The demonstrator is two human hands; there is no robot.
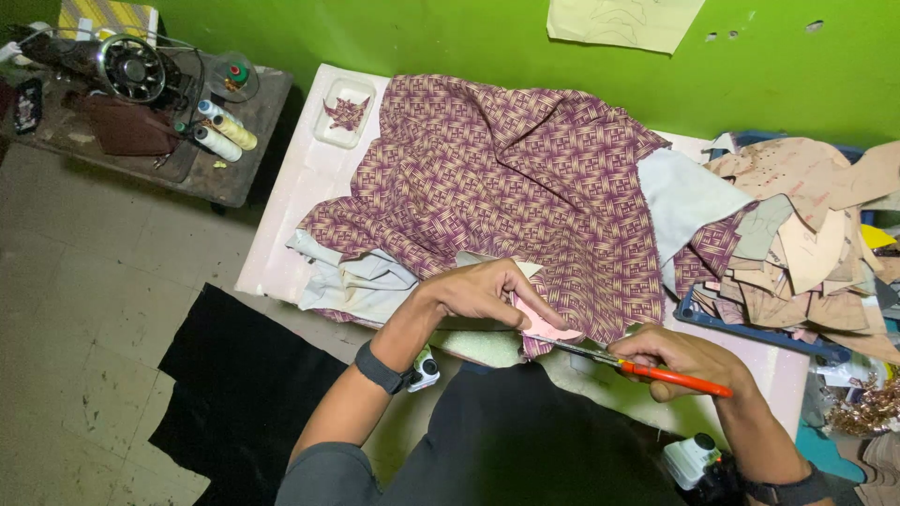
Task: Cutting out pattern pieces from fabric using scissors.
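Observation:
A purple and cream woven-pattern fabric (506,178) lies spread over a pale pink table (291,215). My left hand (483,290) pinches a small pink paper piece (548,326) against the fabric's near edge. My right hand (680,361) grips orange-handled scissors (647,368), whose blades point left toward the pink piece and the fabric edge. Each wrist carries a dark band with a small device.
A pile of tan paper patterns (806,234) fills a blue tray at the right. A white dish of fabric scraps (346,112) sits at the table's far left corner. A sewing machine (122,66) and thread spools (223,131) stand on a dark table. Black cloth (234,384) lies on the floor.

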